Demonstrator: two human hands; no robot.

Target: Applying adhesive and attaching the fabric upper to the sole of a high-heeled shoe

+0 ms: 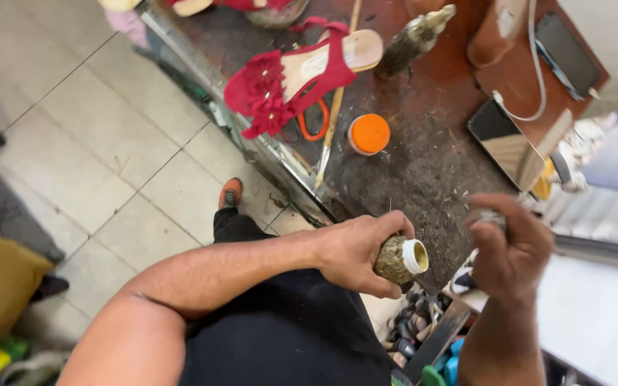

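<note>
A small grimy jar (400,259) with a white threaded neck is gripped in the left hand (357,251), the fingers wrapped round its body; it is held tipped on its side, mouth open towards the right, in the air just off the near edge of the table (423,154). The right hand (511,246) is raised beside it, fingers curled shut around something small and pale that is blurred; it may be the jar's cap, but this cannot be told.

Because the open mouth is turned sideways, whatever is inside could be spilled over the black trousers or the tiled floor (101,150) if the jar is tilted further. A crust of dried residue can be seen on the jar's wall, so a slip in the grip is possible, and a fall to the floor would be likely since nothing is beneath it.

On the table, an orange-lidded pot (368,134) stands near the middle, with a thin stick (335,114) and orange-handled scissors (314,123) just beside it, partly under a red flowered sandal (296,77). A second caked bottle (414,41) is set towards the far edge. A phone (565,51) and a white cable (531,68) lie at the far right corner; they could be fouled by drips or snagged by a careless sweep of the arm.
</note>
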